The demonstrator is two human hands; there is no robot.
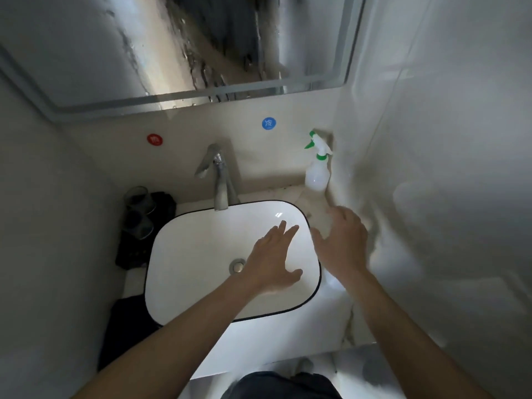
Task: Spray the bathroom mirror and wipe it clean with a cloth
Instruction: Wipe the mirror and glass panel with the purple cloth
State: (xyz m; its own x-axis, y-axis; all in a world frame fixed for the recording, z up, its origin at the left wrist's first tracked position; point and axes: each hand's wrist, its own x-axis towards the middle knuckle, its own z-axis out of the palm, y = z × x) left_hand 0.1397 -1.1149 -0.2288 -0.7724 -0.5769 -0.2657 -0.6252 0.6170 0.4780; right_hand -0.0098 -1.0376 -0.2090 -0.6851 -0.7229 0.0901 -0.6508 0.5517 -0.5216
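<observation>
From my feed, the far left of the counter held two dark glass tumblers point(139, 211) standing on a black tray point(144, 234), tucked against the left wall. Nearer me, a dark cloth point(126, 326) lay on the counter just beside the basin's front left corner, untouched by either hand. Up on the backsplash I saw a red round sticker point(154, 139), and to its right the chrome faucet point(218, 177) rose behind the white basin point(187, 254), its spout pointing left. Above all this hung the mirror point(178, 47), streaked and smeared across its middle.

The left hand point(273, 260) hovered over the basin, palm down, fingers spread and loose, holding nothing. A blue round sticker point(269, 123) sat on the wall to the right of the faucet. The right hand point(342, 240) was likewise slack and empty, fingers splayed, over the basin's right rim and the counter beside it.

Beyond that hand, in the back right corner of the counter, the spray bottle point(316, 165) stood upright against the right wall, white-bodied with a green trigger and nozzle aimed left. It stood apart from the right hand's fingertips.
</observation>
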